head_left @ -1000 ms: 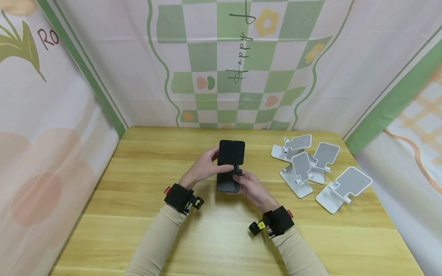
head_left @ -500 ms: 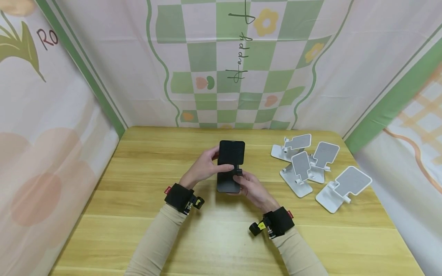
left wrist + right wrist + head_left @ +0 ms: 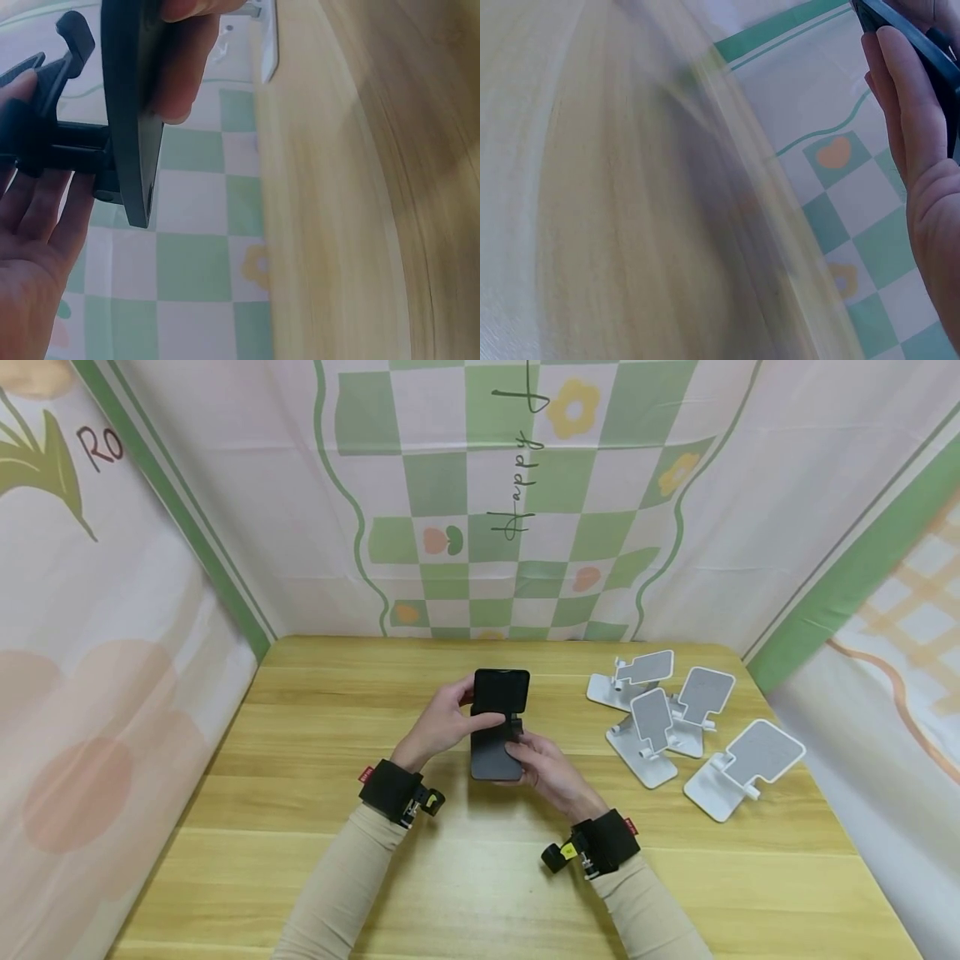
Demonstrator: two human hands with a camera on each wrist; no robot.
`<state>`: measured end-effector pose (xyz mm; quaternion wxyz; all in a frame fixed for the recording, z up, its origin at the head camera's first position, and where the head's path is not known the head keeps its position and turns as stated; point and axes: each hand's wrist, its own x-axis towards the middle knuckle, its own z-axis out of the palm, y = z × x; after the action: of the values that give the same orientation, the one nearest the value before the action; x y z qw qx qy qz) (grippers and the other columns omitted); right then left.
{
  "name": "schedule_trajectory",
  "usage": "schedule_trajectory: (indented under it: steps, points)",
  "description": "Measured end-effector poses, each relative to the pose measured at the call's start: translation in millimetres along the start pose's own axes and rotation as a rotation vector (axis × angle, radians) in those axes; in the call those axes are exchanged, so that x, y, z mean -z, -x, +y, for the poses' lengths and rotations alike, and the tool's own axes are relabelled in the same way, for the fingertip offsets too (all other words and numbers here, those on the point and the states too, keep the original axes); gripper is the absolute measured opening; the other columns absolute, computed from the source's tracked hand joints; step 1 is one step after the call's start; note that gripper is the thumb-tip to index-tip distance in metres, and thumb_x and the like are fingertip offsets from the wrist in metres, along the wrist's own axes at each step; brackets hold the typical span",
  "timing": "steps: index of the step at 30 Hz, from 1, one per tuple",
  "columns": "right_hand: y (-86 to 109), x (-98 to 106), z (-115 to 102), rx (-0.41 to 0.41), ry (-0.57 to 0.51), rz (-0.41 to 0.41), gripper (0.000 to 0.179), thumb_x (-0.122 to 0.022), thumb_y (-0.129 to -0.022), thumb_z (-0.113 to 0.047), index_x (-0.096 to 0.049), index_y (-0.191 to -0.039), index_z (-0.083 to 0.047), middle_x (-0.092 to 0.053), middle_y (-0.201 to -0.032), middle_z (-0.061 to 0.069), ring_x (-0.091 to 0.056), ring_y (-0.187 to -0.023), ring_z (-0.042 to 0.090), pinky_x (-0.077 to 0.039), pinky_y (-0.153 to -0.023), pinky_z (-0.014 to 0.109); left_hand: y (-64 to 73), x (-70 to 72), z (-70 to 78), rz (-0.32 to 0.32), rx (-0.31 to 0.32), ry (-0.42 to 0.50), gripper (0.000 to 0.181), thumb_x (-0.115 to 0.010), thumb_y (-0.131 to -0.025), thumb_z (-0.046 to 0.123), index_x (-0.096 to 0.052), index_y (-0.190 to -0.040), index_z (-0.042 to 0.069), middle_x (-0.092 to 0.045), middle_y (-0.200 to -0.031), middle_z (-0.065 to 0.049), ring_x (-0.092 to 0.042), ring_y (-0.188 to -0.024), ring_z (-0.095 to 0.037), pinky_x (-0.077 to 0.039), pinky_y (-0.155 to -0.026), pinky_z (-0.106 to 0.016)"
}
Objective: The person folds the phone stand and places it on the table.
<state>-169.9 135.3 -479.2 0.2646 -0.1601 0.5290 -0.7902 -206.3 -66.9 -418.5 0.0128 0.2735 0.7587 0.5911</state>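
Black overall: observed folding stand (image 3: 491,752) gripped in left hand (image 3: 447,718) and right hand (image 3: 551,770) above table (image 3: 300,760). Noted upper panel (image 3: 501,692) more foreshortened than a second ago; judged as tilt adjustment under way.

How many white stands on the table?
4, grouped at right in the head view: back-left stand, back-right stand partly hidden by front-left stand, and front-right stand.

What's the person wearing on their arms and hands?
The sleeves are long, plain and tan. Each side has a black wristband with a red tag and a small black camera showing some yellow. The left hand and right hand wear no gloves.
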Motion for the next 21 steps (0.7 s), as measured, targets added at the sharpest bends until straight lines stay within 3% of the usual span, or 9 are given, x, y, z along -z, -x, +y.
schedule_trajectory:
  steps: [7,11,15,21]
  points:
    - [1.6,0.5,0.1,0.011,-0.021,-0.046,0.053,-0.040,-0.101,-0.010,-0.018,-0.144,0.014,-0.053,-0.130,0.016,-0.059,-0.106,0.030,-0.054,-0.083,0.038,-1.1,-3.1,-7.1,0.058,0.024,-0.025,0.040,-0.073,-0.081,0.022,-0.061,-0.118,0.012,-0.066,-0.104,-0.004,-0.061,-0.093,-0.014,-0.053,-0.078,-0.037]
    - [1.9,0.8,0.7,0.024,-0.026,-0.080,0.054,-0.039,-0.102,-0.009,-0.016,-0.144,0.015,-0.053,-0.131,0.017,-0.058,-0.108,0.030,-0.054,-0.082,0.037,-1.6,-3.5,-7.5,0.087,0.006,-0.039,0.040,-0.073,-0.081,0.020,-0.062,-0.119,0.014,-0.067,-0.104,-0.003,-0.061,-0.091,-0.014,-0.053,-0.077,-0.037]
    - [2.4,0.7,1.5,0.027,-0.033,-0.084,0.052,-0.038,-0.102,-0.007,-0.017,-0.144,0.015,-0.054,-0.129,0.018,-0.059,-0.107,0.030,-0.054,-0.081,0.036,-2.5,-3.7,-9.0,0.095,-0.015,-0.045,0.041,-0.073,-0.081,0.019,-0.062,-0.120,0.014,-0.068,-0.106,-0.003,-0.062,-0.091,-0.014,-0.053,-0.077,-0.034]
    - [3.8,-0.8,1.9,0.022,-0.025,-0.080,0.050,-0.037,-0.102,-0.007,-0.020,-0.143,0.014,-0.055,-0.128,0.017,-0.061,-0.104,0.029,-0.055,-0.081,0.036,-2.3,-4.4,-9.5,0.103,-0.003,-0.040,0.041,-0.072,-0.082,0.020,-0.062,-0.121,0.016,-0.066,-0.106,-0.005,-0.061,-0.087,-0.016,-0.053,-0.073,-0.042]
